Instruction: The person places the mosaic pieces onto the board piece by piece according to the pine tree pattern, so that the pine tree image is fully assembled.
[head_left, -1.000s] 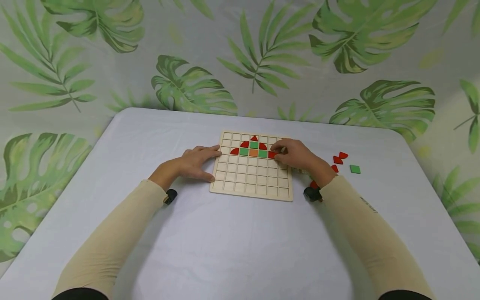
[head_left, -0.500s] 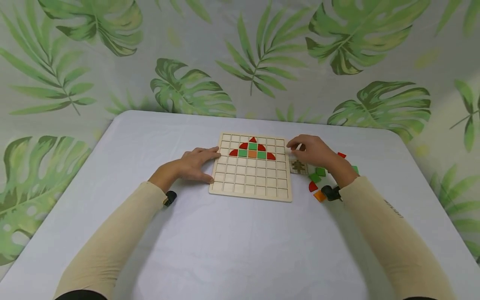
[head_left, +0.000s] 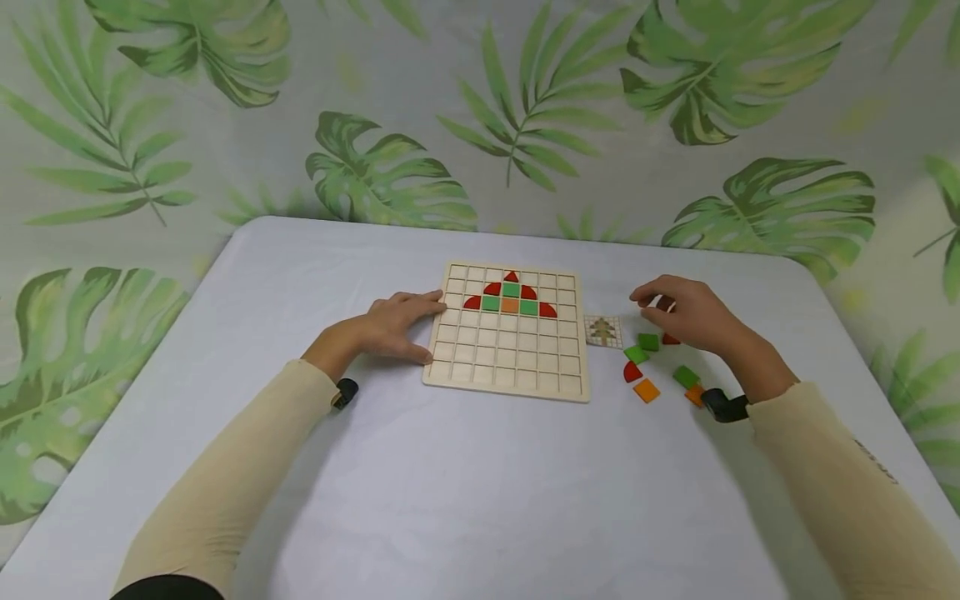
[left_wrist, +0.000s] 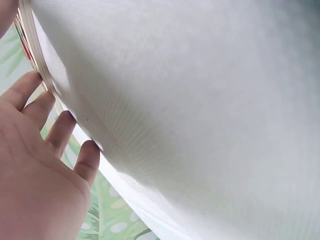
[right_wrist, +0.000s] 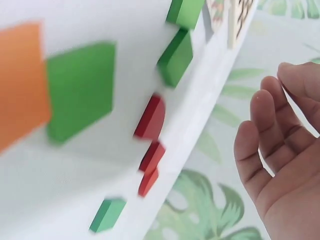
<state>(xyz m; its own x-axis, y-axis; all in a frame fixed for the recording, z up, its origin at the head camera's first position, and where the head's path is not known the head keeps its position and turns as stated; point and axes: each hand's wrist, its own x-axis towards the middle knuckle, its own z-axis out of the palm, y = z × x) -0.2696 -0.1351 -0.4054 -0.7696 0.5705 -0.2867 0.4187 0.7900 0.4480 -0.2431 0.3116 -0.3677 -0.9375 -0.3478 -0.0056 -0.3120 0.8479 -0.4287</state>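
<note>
The grid board (head_left: 504,356) lies at frame centre, its tile pattern (head_left: 510,306) peaking toward the top, long axis left-to-right. The left hand (head_left: 393,326), grip spread, touches the board; at right, the right hand (head_left: 692,313) hangs loosely curved, grip empty.

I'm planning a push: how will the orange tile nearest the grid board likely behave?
The orange tile lies flat, so it should slide rather than roll. Its straight edges suggest stiffness; being small, it is probably light.
</note>
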